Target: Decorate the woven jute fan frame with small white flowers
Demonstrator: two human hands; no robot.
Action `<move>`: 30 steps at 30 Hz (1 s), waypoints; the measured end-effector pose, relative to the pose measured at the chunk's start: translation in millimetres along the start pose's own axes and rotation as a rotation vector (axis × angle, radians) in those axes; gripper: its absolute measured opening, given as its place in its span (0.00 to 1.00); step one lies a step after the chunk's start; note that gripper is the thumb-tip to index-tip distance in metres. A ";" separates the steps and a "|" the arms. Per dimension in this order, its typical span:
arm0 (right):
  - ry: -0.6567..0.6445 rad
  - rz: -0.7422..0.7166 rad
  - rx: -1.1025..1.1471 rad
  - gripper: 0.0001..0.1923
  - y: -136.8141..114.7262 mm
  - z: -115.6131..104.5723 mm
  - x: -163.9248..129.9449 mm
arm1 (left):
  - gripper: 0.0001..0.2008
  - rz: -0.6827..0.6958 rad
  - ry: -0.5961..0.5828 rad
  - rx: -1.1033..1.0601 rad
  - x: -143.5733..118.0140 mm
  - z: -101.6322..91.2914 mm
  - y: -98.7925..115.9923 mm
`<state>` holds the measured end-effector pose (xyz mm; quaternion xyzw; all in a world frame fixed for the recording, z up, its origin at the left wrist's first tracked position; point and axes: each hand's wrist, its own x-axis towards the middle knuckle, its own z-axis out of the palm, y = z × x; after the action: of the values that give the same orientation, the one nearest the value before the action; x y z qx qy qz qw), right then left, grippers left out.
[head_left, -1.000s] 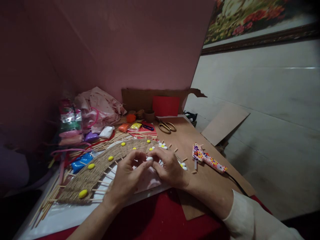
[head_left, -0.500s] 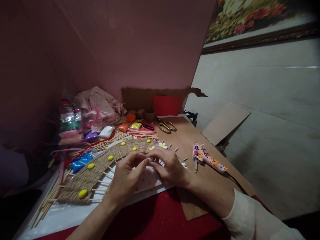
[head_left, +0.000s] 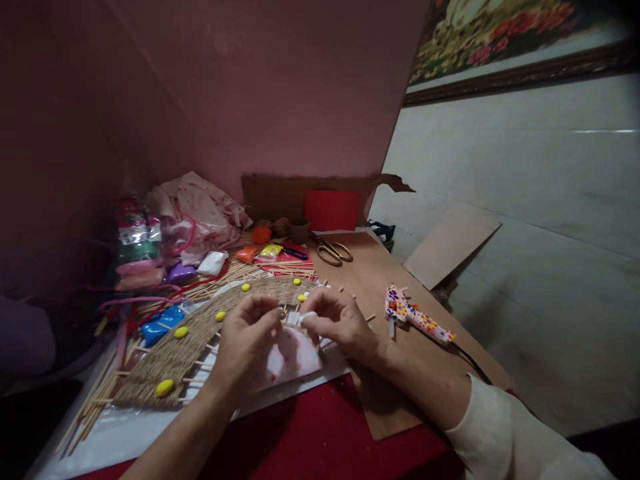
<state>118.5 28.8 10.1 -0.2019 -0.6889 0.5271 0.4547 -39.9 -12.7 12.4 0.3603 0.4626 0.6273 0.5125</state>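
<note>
The arch is rough woven straw on bare wooden sticks. Glossy yellow beads sit on it. Scissors look like shiny metal; the board is matt brown cardboard, the glue gun smooth printed plastic.

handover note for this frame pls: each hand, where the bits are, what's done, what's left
Left hand: fingers curled over the woven straw arch on stick spokes; whether it grips anything cannot be told.
Right hand: pinching a small white clay piece at its fingertips, above the arch's right end.
Things: the arch lies on a white sheet. Colourful floral glue gun and gold scissors lie on the brown board. Clay packets sit at the far left.
Done: yellow clay dots sit along the arch.
Left: the white piece is not yet set down.
</note>
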 end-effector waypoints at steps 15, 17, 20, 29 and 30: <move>0.025 0.154 0.241 0.12 9.9 -0.3 3.0 | 0.13 -0.212 -0.152 -0.258 -0.1 -0.2 4.4; 0.040 0.147 0.219 0.12 10.5 0.2 3.0 | 0.15 -0.221 -0.155 -0.260 0.2 -0.4 3.7; 0.084 0.132 0.128 0.10 10.6 0.3 2.4 | 0.16 -0.236 -0.140 -0.241 -0.3 0.6 3.3; 0.137 0.053 -0.095 0.06 8.3 -0.5 -2.4 | 0.14 -0.176 -0.137 -0.208 0.2 1.5 5.3; 0.143 0.030 -0.131 0.06 8.4 -0.3 -2.9 | 0.15 -0.178 -0.129 -0.218 0.3 1.5 5.1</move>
<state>118.5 29.8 1.2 -0.2784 -0.6844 0.4720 0.4809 -40.2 -12.3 17.7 0.2995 0.3879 0.6017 0.6307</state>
